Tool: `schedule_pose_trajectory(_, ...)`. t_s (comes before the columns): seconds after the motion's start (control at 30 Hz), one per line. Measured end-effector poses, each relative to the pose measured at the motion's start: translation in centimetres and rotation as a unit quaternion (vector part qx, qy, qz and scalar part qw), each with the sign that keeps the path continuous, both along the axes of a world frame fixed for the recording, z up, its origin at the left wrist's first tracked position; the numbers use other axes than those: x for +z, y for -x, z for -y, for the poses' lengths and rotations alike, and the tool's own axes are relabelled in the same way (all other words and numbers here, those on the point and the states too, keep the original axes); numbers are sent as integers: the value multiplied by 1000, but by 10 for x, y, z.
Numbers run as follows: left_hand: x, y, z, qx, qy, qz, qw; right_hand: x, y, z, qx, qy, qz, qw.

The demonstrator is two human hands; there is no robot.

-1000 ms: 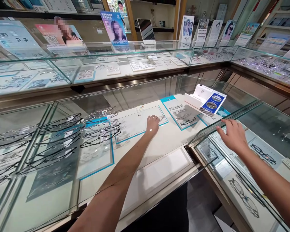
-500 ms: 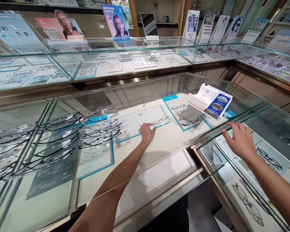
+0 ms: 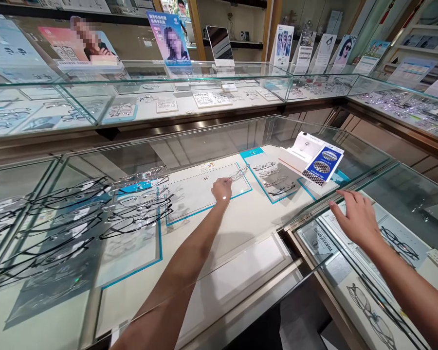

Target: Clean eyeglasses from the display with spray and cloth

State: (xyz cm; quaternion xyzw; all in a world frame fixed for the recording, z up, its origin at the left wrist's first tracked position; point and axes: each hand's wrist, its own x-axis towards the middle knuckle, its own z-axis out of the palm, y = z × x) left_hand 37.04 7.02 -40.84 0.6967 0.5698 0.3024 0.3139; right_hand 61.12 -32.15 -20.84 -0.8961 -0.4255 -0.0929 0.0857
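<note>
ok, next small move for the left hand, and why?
Probably a slight, low turn of the thin, pale-framed glasses to line up with the blue front edge of the white rectangular card: they slant more steeply than it. The left hand appears to have its grip on one end, inside the clear glass case.

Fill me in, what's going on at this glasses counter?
A person is reaching into a glass display case. Their left hand is closed on one end of a thin, light-framed pair of glasses, over a blue-edged mat; whether the pair is fully lifted is hard to tell. The right hand holds nothing and is at the edge of the neighbouring glass case. Dark-framed glasses sit in rows to the left.
</note>
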Motion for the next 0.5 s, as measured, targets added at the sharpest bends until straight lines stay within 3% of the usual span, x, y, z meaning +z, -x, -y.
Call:
schedule_pose_trajectory(0.27,-1,-74,-27,-5,31,71,997,-2,1,2,9,-4,11,1000)
schedule_pose_trajectory(0.5,-21,-101,-33,-31,84,143,986,6,7,2,-6,11,-20,1000)
